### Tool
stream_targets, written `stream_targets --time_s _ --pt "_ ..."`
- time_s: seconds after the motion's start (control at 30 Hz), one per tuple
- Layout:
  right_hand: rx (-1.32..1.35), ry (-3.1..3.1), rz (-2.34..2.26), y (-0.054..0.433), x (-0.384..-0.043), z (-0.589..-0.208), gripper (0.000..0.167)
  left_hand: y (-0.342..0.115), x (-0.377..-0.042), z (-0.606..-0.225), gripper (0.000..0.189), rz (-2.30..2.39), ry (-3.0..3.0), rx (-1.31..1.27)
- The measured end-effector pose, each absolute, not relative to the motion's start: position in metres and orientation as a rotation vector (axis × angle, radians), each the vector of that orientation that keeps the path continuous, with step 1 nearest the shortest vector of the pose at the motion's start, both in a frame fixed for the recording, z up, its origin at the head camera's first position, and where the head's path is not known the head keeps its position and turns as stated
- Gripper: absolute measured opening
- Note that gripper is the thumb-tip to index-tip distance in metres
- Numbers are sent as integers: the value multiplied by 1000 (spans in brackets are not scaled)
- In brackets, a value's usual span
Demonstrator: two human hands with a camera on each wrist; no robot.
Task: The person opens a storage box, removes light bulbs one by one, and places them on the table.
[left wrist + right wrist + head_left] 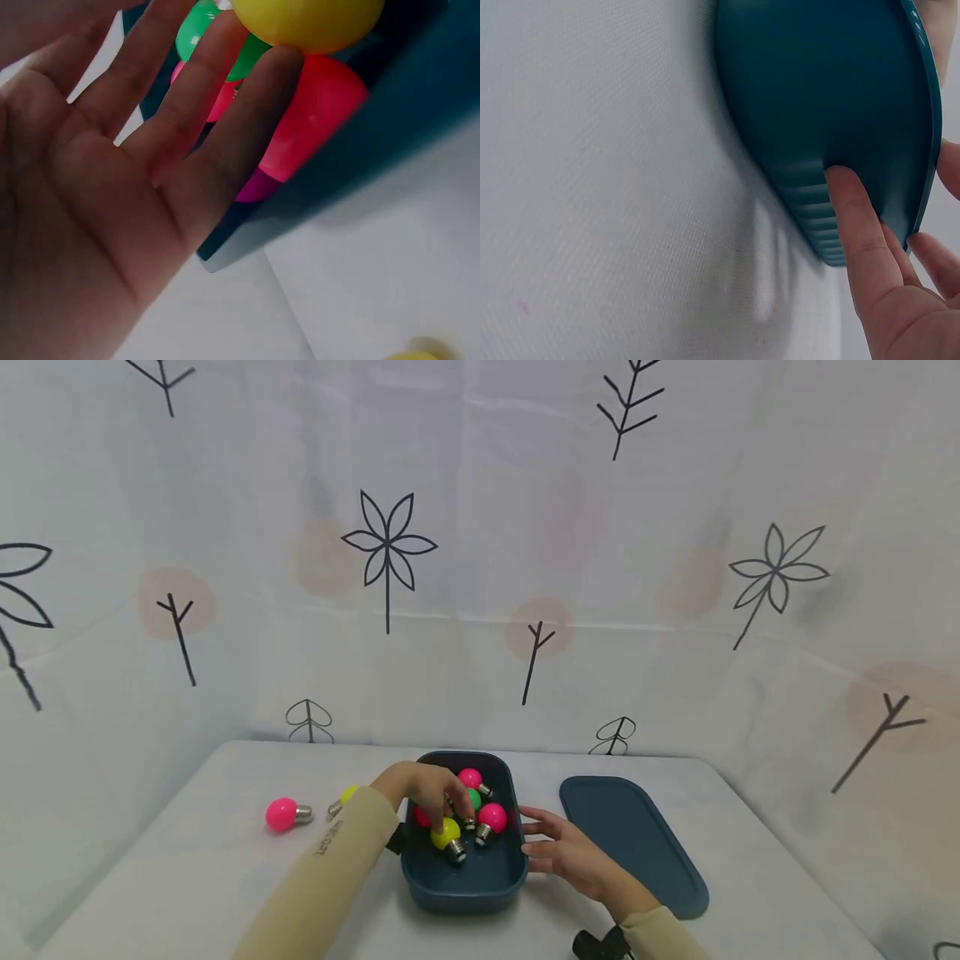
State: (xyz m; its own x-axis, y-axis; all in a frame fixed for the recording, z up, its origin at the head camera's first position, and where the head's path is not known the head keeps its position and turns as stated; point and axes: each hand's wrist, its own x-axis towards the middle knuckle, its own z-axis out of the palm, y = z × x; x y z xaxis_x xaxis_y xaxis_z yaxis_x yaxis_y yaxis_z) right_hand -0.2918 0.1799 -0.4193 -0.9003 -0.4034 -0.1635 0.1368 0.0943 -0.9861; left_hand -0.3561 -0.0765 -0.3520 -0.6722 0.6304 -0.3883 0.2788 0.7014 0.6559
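Note:
My left hand (426,783) reaches over the rim of a dark teal box (465,897), fingers pointing down among light bulbs. Inside lie a yellow bulb (447,833), pink bulbs (492,816) and a green bulb (474,797). In the left wrist view the fingers look extended, with one fingertip by the yellow bulb (315,22) and the green bulb (196,31) partly behind them. I see no bulb gripped. My right hand (568,853) touches the box's right outer wall; in the right wrist view its fingers (859,225) lie nearly straight against it.
Left of the box, a pink bulb (282,815) lies on the white table (187,860), and another yellow bulb (348,793) is partly hidden by the left sleeve. A flat teal lid (637,843) lies right of the box. A patterned cloth (465,677) hangs behind the table.

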Motion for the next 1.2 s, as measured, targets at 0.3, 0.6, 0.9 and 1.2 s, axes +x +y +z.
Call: stream_targets --time_s 0.3,0.6,0.9,1.2 --pt "-247 2006 -1863 178 -292 -419 67 -75 -360 -355 43 558 2323 694" --pt "-241 2014 -1856 178 -291 -418 66 -68 -354 -364 38 488 2301 700" --pt "-243 2017 -1849 176 -289 -414 66 -81 -351 -356 39 712 2387 796" --pt "-244 2000 -1846 171 -290 -415 66 -92 -337 -340 42 945 2423 938"
